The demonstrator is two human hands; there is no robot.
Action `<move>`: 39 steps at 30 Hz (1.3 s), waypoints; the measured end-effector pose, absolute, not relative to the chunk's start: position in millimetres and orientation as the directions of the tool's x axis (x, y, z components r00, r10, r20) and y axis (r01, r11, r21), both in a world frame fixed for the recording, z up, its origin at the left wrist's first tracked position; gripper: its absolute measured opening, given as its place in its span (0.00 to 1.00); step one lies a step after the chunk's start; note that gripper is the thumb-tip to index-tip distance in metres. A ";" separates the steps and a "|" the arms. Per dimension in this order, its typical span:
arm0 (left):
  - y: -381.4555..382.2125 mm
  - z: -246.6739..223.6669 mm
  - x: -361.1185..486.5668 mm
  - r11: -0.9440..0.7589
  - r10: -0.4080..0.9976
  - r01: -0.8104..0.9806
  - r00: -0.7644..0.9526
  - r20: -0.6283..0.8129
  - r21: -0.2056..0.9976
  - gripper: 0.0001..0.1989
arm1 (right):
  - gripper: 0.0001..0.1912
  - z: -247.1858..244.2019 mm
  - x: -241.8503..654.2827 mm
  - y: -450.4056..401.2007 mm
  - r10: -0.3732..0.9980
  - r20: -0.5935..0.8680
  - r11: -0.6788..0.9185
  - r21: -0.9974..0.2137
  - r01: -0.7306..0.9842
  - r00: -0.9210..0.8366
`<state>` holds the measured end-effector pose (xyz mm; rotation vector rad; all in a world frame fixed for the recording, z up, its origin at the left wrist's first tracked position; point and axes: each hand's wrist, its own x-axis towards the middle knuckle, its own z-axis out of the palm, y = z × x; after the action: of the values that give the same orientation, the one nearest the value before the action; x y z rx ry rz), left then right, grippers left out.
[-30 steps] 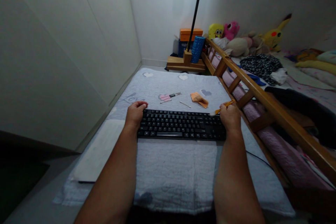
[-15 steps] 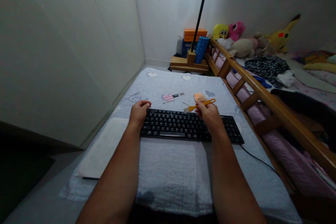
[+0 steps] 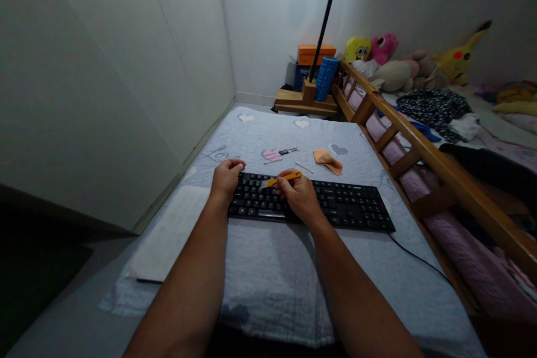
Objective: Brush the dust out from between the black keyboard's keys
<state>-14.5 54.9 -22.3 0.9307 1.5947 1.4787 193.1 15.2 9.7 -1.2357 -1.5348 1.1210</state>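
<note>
A black keyboard (image 3: 352,207) lies on the cloth-covered surface, its cable leaving the right end. My left hand (image 3: 226,179) is at the keyboard's upper left corner, fingers curled together; whether they pinch its edge is too small to tell. Over the left-middle keys, my right hand (image 3: 297,193) grips a small brush with a yellow handle (image 3: 293,175), its pale bristles pointing left at the keys. Beyond the keyboard lie an orange cloth (image 3: 328,161), a cotton swab (image 3: 304,168) and a dark-and-silver tool (image 3: 288,151), with another swab (image 3: 273,161) near it.
A white flat item (image 3: 176,235) lies left of the keyboard. The wooden bed rail (image 3: 403,137) runs along the right side, with plush toys behind it. At the far end stands a lamp pole (image 3: 325,22) on a wooden base (image 3: 289,99). A white cabinet (image 3: 126,67) borders the left.
My right hand has moved left across the keyboard with the brush, uncovering the orange cloth and the right-hand keys. The whole view has shifted slightly. My left hand stays at the corner.
</note>
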 end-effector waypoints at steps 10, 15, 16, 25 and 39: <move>53.5 -19.8 -14.1 0.071 0.892 0.036 -0.451 -0.047 0.997 0.07 | 0.10 22.0 214.4 21.0 0.954 0.295 0.212 -0.792 0.573 0.054; 53.2 -20.4 -13.9 0.075 0.891 0.034 -0.450 -0.052 0.997 0.08 | 0.12 14.5 200.9 15.8 0.980 0.172 0.194 -0.929 0.315 -0.097; 53.1 -20.2 -13.7 0.073 0.891 0.033 -0.450 -0.051 0.997 0.08 | 0.12 13.8 199.1 15.1 0.979 0.171 0.198 -0.922 0.333 -0.110; 53.9 -18.5 -12.9 0.070 0.887 0.023 -0.460 -0.051 0.997 0.06 | 0.13 22.3 225.7 24.4 0.954 0.297 0.168 -0.617 0.769 0.030; 53.9 -21.0 -14.4 0.066 0.890 0.040 -0.455 -0.041 0.997 0.07 | 0.11 26.6 217.1 18.4 0.963 0.257 0.257 -0.796 0.547 -0.080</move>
<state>-14.4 53.9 -21.0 0.9473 1.6167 1.4755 217.1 18.4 26.6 -1.3939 -1.7390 0.6636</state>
